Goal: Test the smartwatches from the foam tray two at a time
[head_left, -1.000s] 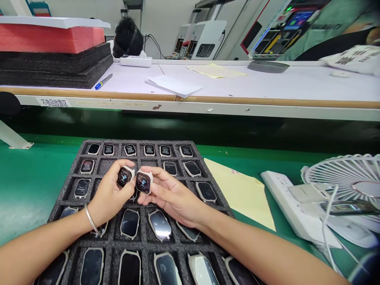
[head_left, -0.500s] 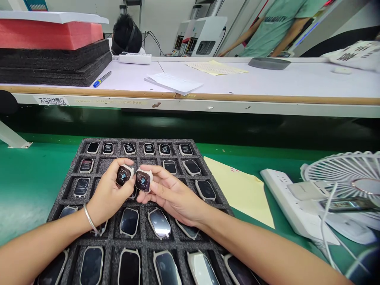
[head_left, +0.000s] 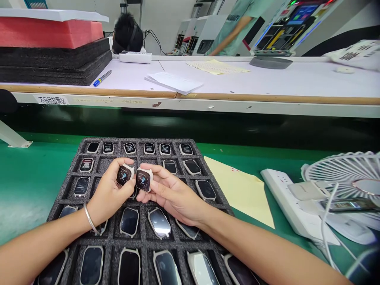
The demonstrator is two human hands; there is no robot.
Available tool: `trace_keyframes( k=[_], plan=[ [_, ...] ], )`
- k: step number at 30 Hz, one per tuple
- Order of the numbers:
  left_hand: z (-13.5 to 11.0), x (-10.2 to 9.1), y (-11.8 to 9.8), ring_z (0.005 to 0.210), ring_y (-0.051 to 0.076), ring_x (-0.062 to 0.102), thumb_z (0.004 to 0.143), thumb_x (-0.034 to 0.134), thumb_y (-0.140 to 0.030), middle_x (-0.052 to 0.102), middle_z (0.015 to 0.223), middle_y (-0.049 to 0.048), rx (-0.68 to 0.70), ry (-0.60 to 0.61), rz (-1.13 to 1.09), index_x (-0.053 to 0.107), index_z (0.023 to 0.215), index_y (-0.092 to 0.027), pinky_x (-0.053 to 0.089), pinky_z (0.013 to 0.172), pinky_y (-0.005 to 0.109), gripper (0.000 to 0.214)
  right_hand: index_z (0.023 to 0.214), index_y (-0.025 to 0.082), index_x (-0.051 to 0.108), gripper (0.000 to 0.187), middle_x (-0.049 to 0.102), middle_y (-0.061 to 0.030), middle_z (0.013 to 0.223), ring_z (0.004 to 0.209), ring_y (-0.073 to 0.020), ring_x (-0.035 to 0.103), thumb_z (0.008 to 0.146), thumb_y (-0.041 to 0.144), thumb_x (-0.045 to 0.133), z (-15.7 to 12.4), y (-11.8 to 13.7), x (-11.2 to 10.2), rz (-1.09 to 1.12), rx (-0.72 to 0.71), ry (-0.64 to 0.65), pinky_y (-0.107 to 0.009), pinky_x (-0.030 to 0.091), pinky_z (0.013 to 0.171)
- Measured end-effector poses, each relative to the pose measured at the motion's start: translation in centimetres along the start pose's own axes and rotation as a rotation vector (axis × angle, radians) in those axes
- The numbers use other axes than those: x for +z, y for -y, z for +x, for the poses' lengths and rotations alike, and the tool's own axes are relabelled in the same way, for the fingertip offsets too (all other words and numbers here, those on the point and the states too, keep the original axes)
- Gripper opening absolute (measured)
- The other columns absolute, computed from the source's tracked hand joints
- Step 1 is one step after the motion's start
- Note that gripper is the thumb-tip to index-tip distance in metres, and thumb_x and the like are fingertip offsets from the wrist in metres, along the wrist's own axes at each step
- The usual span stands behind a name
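Note:
My left hand (head_left: 111, 192) is closed on a smartwatch case (head_left: 124, 175), gripped by thumb and fingers at its edges. In my right hand (head_left: 168, 192) is a second smartwatch case (head_left: 143, 180), pinched the same way. The two cases sit side by side, screens facing up at me, both lit with a similar blue symbol on black. Both hands are over a dark grey foam tray (head_left: 145, 240), whose compartments hold several more strapless watch cases, such as a dark-screened one (head_left: 129, 221). Some top-row cases, like one at the back (head_left: 149, 149), show lines of white text. My forearms cover part of the tray.
Right of the tray lie a yellow sheet (head_left: 242, 190), a white power strip (head_left: 292, 202) with cables and a white fan (head_left: 344, 178). A raised shelf (head_left: 225, 85) behind carries stacked foam (head_left: 50, 51), a pen (head_left: 102, 78) and papers. Two people are beyond it.
My hands and both watch cases stay almost still. Behind the shelf, a person in a green shirt has moved left, uncovering a machine with a lit screen.

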State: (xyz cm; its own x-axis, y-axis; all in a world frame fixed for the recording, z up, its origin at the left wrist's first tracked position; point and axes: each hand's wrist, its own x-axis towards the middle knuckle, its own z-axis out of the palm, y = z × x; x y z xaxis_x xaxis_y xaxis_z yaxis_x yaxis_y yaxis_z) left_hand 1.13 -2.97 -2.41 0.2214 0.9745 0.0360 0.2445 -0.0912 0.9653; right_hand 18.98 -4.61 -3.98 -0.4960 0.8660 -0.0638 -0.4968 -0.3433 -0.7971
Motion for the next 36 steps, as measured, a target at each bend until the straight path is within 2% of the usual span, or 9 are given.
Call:
trace_keyframes(
  k=[6, 9, 11, 14, 18, 22, 26, 31, 36],
  plan=[
    [0.1, -0.1, 0.1, 0.078, 0.015, 0.054, 0.078, 0.058, -0.024, 0.058, 0.088, 0.0007, 0.009, -0.001, 0.011, 0.052, 0.109, -0.018, 0.046, 0.073, 0.028, 0.032, 0.117, 0.026, 0.061, 0.039, 0.066, 0.0024, 0.093, 0.077, -0.011, 0.069, 0.081, 0.033, 0.076, -0.2, 0.0, 0.0, -0.008, 0.001, -0.002, -0.029, 0.052, 0.08],
    [0.1, -0.1, 0.2, 0.086, 0.015, 0.056, 0.078, 0.062, -0.025, 0.06, 0.097, 0.0026, -0.018, -0.022, -0.045, 0.054, 0.11, -0.019, 0.047, 0.075, 0.027, 0.033, 0.118, 0.025, 0.061, 0.04, 0.067, 0.0014, 0.093, 0.076, -0.0121, 0.069, 0.082, 0.033, 0.076, -0.1, 0.0, 0.0, -0.014, -0.005, -0.034, -0.03, 0.052, 0.079],
    [0.2, 0.0, 0.1, 0.079, 0.014, 0.057, 0.076, 0.067, -0.027, 0.061, 0.1, 0.003, -0.078, -0.026, -0.143, 0.053, 0.115, -0.019, 0.048, 0.069, 0.027, 0.042, 0.124, 0.026, 0.058, 0.044, 0.069, -0.0002, 0.095, 0.081, -0.0145, 0.07, 0.083, 0.034, 0.074, 0.0, 0.2, 0.0, 0.011, 0.001, -0.072, -0.032, 0.051, 0.081],
    [0.4, -0.1, -0.2, 0.064, 0.012, 0.059, 0.078, 0.066, -0.032, 0.063, 0.092, 0.0019, -0.202, 0.008, -0.394, 0.049, 0.125, -0.019, 0.048, 0.061, 0.027, 0.052, 0.13, 0.026, 0.053, 0.05, 0.071, -0.0045, 0.107, 0.086, -0.0177, 0.071, 0.083, 0.032, 0.071, 0.2, 0.7, 0.0, 0.064, 0.012, -0.138, -0.034, 0.049, 0.081],
    [0.5, -0.4, -0.5, 0.069, 0.016, 0.067, 0.084, 0.059, -0.031, 0.066, 0.089, 0.0035, -0.278, 0.021, -0.585, 0.051, 0.13, -0.018, 0.052, 0.067, 0.031, 0.049, 0.118, 0.022, 0.057, 0.045, 0.071, -0.0053, 0.107, 0.074, -0.015, 0.068, 0.077, 0.027, 0.074, 0.4, 1.1, -0.3, 0.065, 0.01, -0.244, -0.03, 0.047, 0.071],
    [0.4, -0.6, -0.5, 0.072, 0.017, 0.07, 0.085, 0.061, -0.03, 0.068, 0.095, 0.0055, -0.322, 0.037, -0.608, 0.052, 0.133, -0.019, 0.053, 0.071, 0.031, 0.051, 0.109, 0.022, 0.059, 0.037, 0.071, -0.0039, 0.101, 0.065, -0.0117, 0.063, 0.075, 0.022, 0.073, 0.5, 1.1, -0.6, 0.025, 0.01, -0.277, -0.027, 0.043, 0.064],
    [0.3, -0.6, -0.4, 0.075, 0.017, 0.07, 0.084, 0.064, -0.029, 0.069, 0.095, 0.0052, -0.338, 0.08, -0.643, 0.051, 0.136, -0.02, 0.053, 0.069, 0.029, 0.054, 0.109, 0.023, 0.06, 0.036, 0.068, -0.0021, 0.1, 0.063, -0.01, 0.06, 0.075, 0.018, 0.072, 0.5, 0.9, -0.7, -0.059, -0.047, -0.276, -0.027, 0.041, 0.064],
    [0.1, -0.6, -0.3, 0.071, 0.017, 0.071, 0.08, 0.068, -0.028, 0.068, 0.097, 0.0035, -0.289, 0.118, -0.611, 0.059, 0.12, -0.02, 0.055, 0.071, 0.031, 0.042, 0.111, 0.022, 0.06, 0.036, 0.067, -0.0012, 0.096, 0.064, -0.0112, 0.062, 0.076, 0.019, 0.071, 0.4, 0.8, -0.8, -0.124, -0.076, -0.244, -0.029, 0.044, 0.065],
    [0.1, -0.5, -0.2, 0.067, 0.014, 0.07, 0.078, 0.069, -0.025, 0.068, 0.098, 0.0025, -0.262, 0.121, -0.561, 0.06, 0.109, -0.02, 0.056, 0.069, 0.029, 0.033, 0.111, 0.022, 0.06, 0.036, 0.067, -0.0008, 0.094, 0.064, -0.011, 0.063, 0.077, 0.018, 0.069, 0.3, 0.7, -0.7, -0.152, -0.074, -0.225, -0.029, 0.046, 0.066]
  ],
)
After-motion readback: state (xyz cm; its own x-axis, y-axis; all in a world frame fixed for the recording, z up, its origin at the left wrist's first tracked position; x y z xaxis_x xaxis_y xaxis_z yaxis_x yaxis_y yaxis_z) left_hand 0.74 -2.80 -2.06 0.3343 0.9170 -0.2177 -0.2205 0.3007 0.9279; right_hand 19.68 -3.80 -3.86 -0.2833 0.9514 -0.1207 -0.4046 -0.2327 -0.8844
